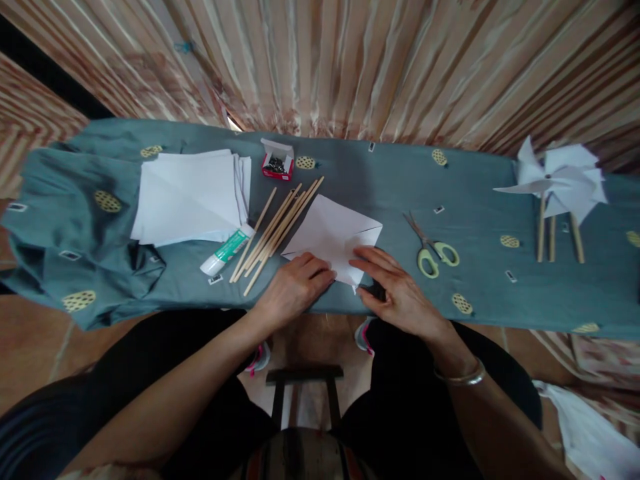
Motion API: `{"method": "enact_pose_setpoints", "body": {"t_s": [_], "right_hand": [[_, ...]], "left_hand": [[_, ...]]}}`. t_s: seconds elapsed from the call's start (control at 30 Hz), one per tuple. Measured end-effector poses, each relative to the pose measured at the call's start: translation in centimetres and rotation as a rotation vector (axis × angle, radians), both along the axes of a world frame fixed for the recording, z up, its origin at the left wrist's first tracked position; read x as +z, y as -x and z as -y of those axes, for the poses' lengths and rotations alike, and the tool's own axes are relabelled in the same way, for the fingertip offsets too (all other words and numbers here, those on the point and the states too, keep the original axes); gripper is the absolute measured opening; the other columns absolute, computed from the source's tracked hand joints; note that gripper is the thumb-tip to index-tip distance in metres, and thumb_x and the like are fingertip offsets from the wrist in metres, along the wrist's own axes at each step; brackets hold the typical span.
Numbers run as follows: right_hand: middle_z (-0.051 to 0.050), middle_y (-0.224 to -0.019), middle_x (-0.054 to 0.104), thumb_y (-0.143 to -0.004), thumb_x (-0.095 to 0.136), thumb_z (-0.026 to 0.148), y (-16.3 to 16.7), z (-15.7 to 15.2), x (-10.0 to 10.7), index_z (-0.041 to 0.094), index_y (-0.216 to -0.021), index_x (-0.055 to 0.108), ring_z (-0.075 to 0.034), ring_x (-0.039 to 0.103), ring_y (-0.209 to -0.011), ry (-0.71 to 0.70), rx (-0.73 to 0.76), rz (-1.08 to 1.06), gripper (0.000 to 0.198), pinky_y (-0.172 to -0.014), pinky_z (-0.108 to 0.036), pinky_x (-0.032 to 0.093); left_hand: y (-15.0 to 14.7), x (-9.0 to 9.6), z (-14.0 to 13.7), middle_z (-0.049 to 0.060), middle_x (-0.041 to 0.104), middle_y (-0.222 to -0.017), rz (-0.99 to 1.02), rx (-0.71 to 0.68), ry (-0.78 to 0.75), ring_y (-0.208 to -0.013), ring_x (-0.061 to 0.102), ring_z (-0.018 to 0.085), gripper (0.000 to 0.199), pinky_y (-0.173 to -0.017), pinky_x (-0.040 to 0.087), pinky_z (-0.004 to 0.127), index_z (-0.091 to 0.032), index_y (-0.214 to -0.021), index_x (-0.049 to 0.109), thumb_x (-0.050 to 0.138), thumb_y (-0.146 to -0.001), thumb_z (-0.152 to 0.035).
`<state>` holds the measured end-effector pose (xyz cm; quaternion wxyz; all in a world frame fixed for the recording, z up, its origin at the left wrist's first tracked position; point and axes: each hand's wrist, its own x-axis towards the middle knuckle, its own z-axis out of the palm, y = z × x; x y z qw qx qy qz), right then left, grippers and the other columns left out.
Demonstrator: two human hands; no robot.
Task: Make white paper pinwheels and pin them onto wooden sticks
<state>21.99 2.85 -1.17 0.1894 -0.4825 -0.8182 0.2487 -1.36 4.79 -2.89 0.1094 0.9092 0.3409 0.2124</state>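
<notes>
- Head view: the creased white paper [335, 227] lies on the surface [480, 267], its near part between both hands.
- Left hand [303, 281] is palm down, fingers close together at the paper's near left edge; whether it pinches, I cannot tell.
- Right hand [397, 290] is spread, thumb apart from fingers, fingertips over the paper's right part.
- Scissors [427, 250] lie near, to its right.
</notes>
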Motion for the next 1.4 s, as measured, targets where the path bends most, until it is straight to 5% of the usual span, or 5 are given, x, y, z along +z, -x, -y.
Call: {"method": "enact_pose_setpoints", "body": {"t_s": [0.47,0.7,1.4], "right_hand": [[-0.01,-0.127,0.065,-0.089,0.06,0.027,3.7,-1.0,-1.3,0.024,-0.087,0.068,-0.027,0.057,-0.123,-0.079,-0.309,-0.229,0.009,-0.106,-0.052,0.045],[-0.01,-0.124,0.067,-0.091,0.058,0.029,4.4,-1.1,-1.1,0.024,-0.097,0.066,-0.026,0.058,-0.122,-0.152,-0.336,-0.12,0.011,-0.106,-0.051,0.047],[-0.013,-0.13,0.063,-0.093,0.054,0.018,4.3,-0.7,-2.0,0.018,-0.106,0.072,-0.029,0.055,-0.125,-0.36,-0.221,-0.054,0.022,-0.106,-0.051,0.049]], "left_hand": [[-0.5,0.0,-0.2,0.007,0.068,-0.087,0.115,0.206,0.259,-0.08,0.066,0.019,0.017,-0.076,0.055,0.032,-0.016,-0.096,0.064,0.048,-0.095,-0.022],[-0.6,-0.3,-0.1,0.007,0.069,-0.091,0.165,0.245,0.287,-0.082,0.068,0.02,0.018,-0.077,0.055,0.033,-0.016,-0.108,0.058,0.048,-0.095,-0.023],[-0.6,0.5,-0.7,0.006,0.069,-0.084,0.116,0.233,0.328,-0.075,0.067,0.017,0.021,-0.072,0.053,0.028,-0.014,-0.094,0.067,0.047,-0.095,-0.021]]}}
